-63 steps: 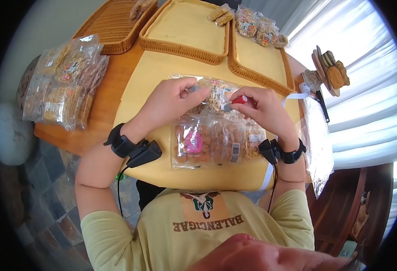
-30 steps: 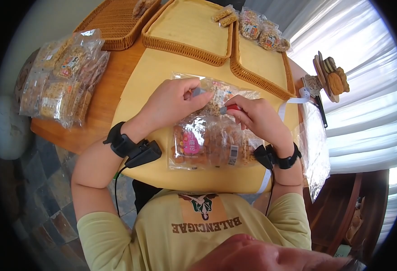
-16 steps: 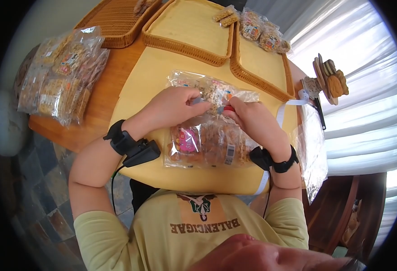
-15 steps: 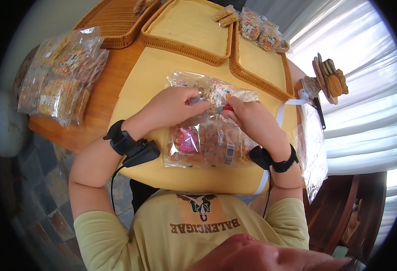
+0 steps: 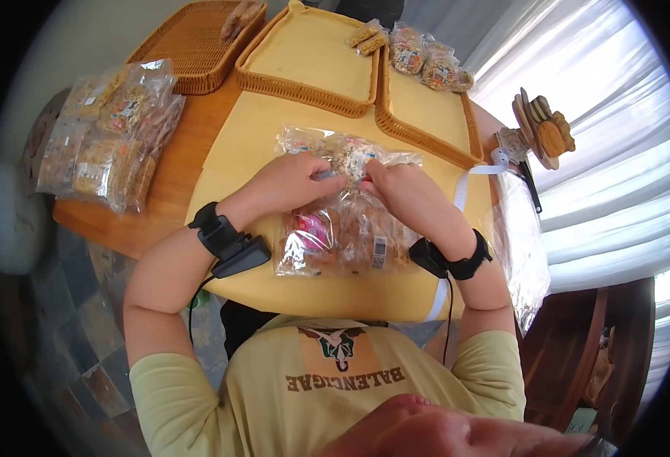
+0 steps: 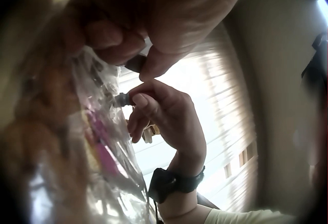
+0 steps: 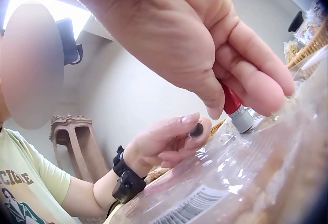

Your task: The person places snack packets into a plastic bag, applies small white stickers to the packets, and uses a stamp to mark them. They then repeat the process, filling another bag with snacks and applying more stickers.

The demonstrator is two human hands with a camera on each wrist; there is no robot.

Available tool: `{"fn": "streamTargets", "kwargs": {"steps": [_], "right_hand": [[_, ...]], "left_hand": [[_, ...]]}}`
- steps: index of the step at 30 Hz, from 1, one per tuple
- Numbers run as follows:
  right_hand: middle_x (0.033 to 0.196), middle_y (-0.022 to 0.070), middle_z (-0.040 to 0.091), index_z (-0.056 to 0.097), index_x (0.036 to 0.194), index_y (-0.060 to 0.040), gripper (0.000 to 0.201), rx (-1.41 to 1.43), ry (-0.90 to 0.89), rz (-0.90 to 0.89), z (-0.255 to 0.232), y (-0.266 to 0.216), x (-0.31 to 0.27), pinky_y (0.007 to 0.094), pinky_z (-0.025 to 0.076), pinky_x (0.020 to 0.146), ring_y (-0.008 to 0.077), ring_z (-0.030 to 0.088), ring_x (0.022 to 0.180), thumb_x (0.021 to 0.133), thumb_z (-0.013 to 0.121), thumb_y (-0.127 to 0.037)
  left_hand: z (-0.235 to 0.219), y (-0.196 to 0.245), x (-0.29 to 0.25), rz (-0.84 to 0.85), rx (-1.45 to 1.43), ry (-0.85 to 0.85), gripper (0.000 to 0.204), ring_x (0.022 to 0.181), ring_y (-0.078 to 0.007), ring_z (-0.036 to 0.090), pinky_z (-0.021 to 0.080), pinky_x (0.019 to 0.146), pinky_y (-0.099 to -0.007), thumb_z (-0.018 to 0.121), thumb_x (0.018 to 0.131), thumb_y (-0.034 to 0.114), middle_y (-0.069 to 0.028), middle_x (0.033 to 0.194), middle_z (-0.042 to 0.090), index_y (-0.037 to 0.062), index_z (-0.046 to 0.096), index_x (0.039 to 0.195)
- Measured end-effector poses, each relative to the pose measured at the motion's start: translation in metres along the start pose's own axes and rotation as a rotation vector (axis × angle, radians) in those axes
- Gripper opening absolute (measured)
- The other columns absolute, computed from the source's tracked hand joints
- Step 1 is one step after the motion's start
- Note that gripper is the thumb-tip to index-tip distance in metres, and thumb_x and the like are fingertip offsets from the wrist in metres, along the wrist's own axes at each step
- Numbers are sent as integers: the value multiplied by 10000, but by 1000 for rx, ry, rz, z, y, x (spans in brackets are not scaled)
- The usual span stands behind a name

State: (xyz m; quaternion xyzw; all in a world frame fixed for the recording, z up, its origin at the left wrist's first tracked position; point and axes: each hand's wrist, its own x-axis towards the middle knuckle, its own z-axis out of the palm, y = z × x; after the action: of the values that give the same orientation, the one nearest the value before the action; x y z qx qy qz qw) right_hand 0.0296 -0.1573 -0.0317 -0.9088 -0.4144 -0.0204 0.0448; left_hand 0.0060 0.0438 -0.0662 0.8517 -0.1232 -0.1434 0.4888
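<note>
Clear plastic bags of snacks lie in front of me on the yellow tabletop, the nearer one with a pink label and a barcode. My right hand grips a small red stamp, its grey end facing down right at the plastic in the right wrist view. Between thumb and fingers, my left hand pinches a small grey cap, whose dark round opening shows. Behind both hands lies a bag of puffed-grain snacks, partly covered by them.
Wicker trays line the far side, with packed snacks at the back right. More bagged snacks are piled at the left. A white ribbon, loose plastic and a wooden display stand are at the right.
My right hand has turned the stamp's grey end from pointing sideways to down and brought it to the bag, slightly left. My left hand keeps its pinch on the cap.
</note>
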Motion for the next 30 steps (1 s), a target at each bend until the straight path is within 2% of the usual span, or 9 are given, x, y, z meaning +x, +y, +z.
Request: {"fn": "streamTargets", "kwargs": {"steps": [7, 10, 12, 13, 14, 16, 25, 28, 30], "right_hand": [[588, 171, 554, 519, 822, -12, 221, -6, 133, -24, 3, 7, -3, 395, 433, 501, 329, 571, 554, 841, 555, -230], [602, 165, 561, 525, 790, -4, 231, 339, 71, 88, -18, 13, -9, 394, 432, 509, 317, 575, 562, 835, 567, -228], [586, 132, 555, 553, 805, -26, 196, 410, 277, 160, -30, 12, -18, 354, 430, 498, 278, 573, 536, 835, 577, -218], [586, 58, 576, 572, 880, -5, 164, 354, 272, 143, -33, 14, -21, 239, 447, 474, 117, 584, 487, 854, 568, -167], [586, 58, 576, 572, 880, -5, 164, 357, 272, 150, -34, 11, -22, 239, 447, 474, 117, 584, 487, 854, 568, -167], [594, 126, 557, 560, 833, -30, 183, 478, 216, 191, -36, 3, -23, 333, 429, 492, 268, 563, 520, 828, 587, -211], [677, 170, 569, 549, 810, -25, 160, 324, 183, 83, -9, 12, -13, 389, 436, 558, 334, 565, 625, 817, 584, -182], [603, 102, 567, 571, 873, -21, 152, 282, 188, 28, -2, 12, -11, 283, 438, 481, 183, 579, 490, 835, 583, -168], [606, 106, 568, 565, 866, -21, 156, 290, 183, 39, 2, 12, -10, 294, 438, 483, 195, 579, 493, 837, 579, -174]], "left_hand": [[0, -4, 6, 5, -81, -28, 434, 401, -126, 494, 389, 403, -257, 551, 828, 415, -48, 472, 501, 33, 499, 629], [-3, -5, 7, 10, -132, -38, 421, 395, -127, 491, 386, 395, -261, 552, 835, 404, -48, 468, 494, 31, 500, 645], [-5, -3, 6, 0, -141, -48, 415, 391, -126, 488, 384, 391, -261, 552, 838, 396, -48, 467, 492, 31, 499, 646], [-5, -2, 7, -4, -145, -58, 410, 387, -125, 486, 382, 387, -262, 553, 842, 388, -48, 466, 489, 31, 498, 647], [-3, -4, 7, -6, -145, -66, 410, 387, -125, 486, 382, 387, -262, 553, 842, 388, -48, 466, 489, 31, 498, 647], [-4, -7, 11, 16, -131, -64, 394, 384, -124, 484, 380, 383, -256, 553, 845, 375, -47, 467, 487, 33, 499, 657], [-5, -6, 7, 22, -143, -78, 373, 388, -118, 487, 383, 383, -247, 550, 850, 367, -42, 473, 487, 37, 491, 687], [-5, -5, 5, 27, -146, -71, 374, 392, -120, 494, 384, 383, -248, 553, 849, 368, -41, 473, 488, 38, 488, 686], [-5, -5, 4, 23, -133, -66, 375, 394, -123, 499, 386, 385, -250, 552, 848, 370, -41, 474, 491, 37, 489, 688]]}}
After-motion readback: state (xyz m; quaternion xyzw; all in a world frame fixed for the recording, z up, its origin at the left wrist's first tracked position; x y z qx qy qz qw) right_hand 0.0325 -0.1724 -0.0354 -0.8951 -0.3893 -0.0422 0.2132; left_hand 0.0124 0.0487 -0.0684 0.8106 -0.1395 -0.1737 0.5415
